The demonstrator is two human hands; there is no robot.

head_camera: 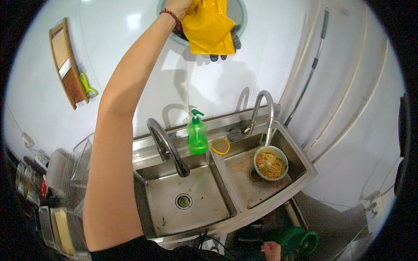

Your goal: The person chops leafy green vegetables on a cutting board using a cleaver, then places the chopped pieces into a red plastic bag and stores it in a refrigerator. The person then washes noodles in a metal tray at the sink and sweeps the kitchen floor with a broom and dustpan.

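My left hand [179, 6], cut by the top edge and wearing a beaded bracelet, grips a folded yellow rubber-like item [209, 31]. Its fingers are partly hidden by the yellow material. Behind it, a pale green plastic basket [241, 16] is at the white wall, with dark grey gloves [235, 40] showing around the yellow item. My right hand [270, 250] is low at the bottom edge, only partly seen, near a green plastic container [295, 241]. Whether it holds anything cannot be made out.
Below is a steel double sink [240, 195]. Two curved faucets [163, 140] rise over it. A green soap pump bottle [197, 138] stands between them. The right basin has a bowl of noodles [270, 164]. A wooden slicer [67, 65] and green peeler [86, 85] hang left.
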